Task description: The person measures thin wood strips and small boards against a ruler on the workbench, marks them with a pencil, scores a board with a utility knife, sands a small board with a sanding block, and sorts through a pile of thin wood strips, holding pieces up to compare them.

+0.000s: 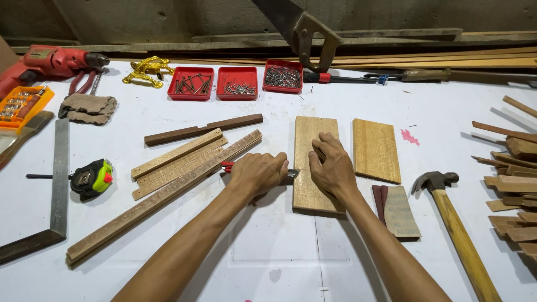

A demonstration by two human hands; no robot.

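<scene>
My left grip [258, 173] closes around a red-handled tool [227, 166] touching the wooden board's [313, 193] left edge; my right grip [330, 165] presses flat on it, holding nothing

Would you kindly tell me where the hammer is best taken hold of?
Take the hammer by its long wooden handle, low down, coming from above on the right. It lies flat with bare table around the handle, its metal head pointing away.
</scene>
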